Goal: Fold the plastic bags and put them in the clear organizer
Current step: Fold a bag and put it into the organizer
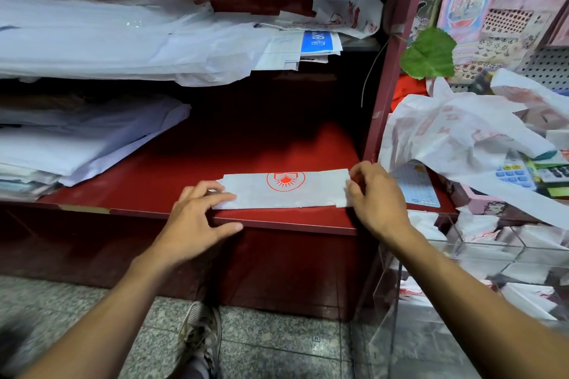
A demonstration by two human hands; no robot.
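Red shelf (184,181) bears folded bag (286,192): left hand (197,212) presses flat, right hand (374,197) pinches its hidden end.

Dark red shelf unit (277,221), speckled stone floor (277,344), dim interior.

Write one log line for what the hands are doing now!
step: folding | folded bag flat on red shelf | left hand presses one end | right hand pinches other end
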